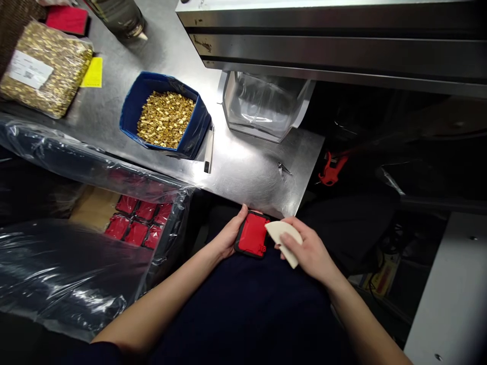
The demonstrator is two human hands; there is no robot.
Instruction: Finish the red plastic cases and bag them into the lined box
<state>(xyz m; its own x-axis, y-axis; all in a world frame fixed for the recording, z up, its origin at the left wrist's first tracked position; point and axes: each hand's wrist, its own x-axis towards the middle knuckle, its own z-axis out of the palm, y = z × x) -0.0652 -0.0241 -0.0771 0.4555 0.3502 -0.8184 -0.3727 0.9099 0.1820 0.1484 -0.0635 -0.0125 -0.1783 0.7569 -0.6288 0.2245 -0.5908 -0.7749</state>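
Red panel with dark rim (253, 234): held low over the lap, just off the near edge of the worktop (243, 162). Gripped along its left side by the left hand (231, 235), thumb laid at the upper corner. Pale folded pad (286, 241) pinched between thumb and fingers of the right hand (307, 249), its tip close to the panel's right edge; whether contact is made cannot be told.

On the worktop: small metal piece (283, 170) near the corner; white-handled tool (209, 149) beside a blue bin (162, 116) filled with brass-coloured parts (166, 119). Grey bin (266, 104), lined with clear plastic, set partly under a metal frame (331, 40). Farther left, yellow note (92, 72) by a bag of brass-coloured pieces (45, 68), white-labelled; bottle (122, 19) near the top. Below left, wrapped red pieces (136, 233) seen in a plastic-lined box (91, 213).
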